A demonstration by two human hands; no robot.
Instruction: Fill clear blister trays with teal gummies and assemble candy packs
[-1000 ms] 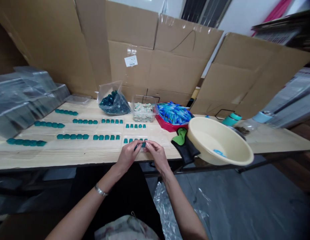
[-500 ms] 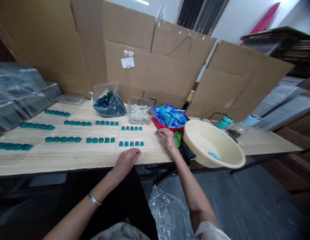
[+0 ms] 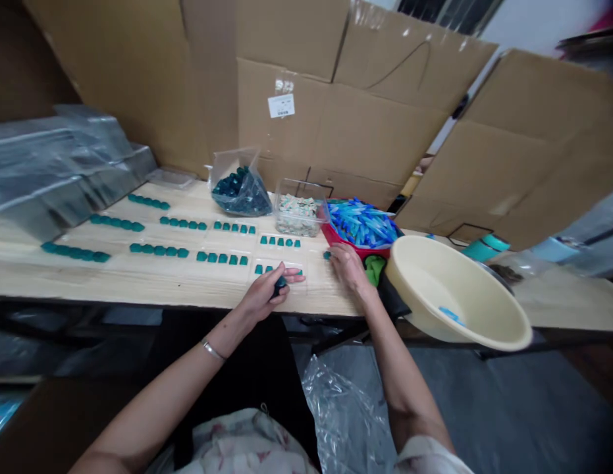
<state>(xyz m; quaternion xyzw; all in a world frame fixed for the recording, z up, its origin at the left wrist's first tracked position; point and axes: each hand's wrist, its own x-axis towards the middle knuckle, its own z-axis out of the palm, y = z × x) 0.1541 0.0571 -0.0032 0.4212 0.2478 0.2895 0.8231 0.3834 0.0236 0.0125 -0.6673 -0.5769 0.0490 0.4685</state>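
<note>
My left hand point(image 3: 264, 294) is over the front edge of a clear plastic blister sheet point(image 3: 279, 267) on the pale wooden table point(image 3: 187, 284). Its fingers pinch a dark teal moulded piece point(image 3: 280, 284). Teal pieces point(image 3: 279, 242) stand in short rows across several sheets. My right hand point(image 3: 349, 268) rests on the wood to the right, fingers apart. Its fingertips touch a single teal piece point(image 3: 326, 255) lying beyond the sheets. That hand holds nothing that I can see.
Behind the rows stand a plastic bag of teal pieces point(image 3: 239, 194), a clear box point(image 3: 300, 217) and a red tray of blue tubes point(image 3: 360, 225). A cream basin point(image 3: 459, 293) and a green-and-black glove point(image 3: 380, 273) sit right. Stacked clear trays point(image 3: 64, 174) fill the left.
My left hand has moved from the table's front edge onto the sheet and now pinches a teal piece. My right hand stays by its lone piece. The view has turned slightly.
</note>
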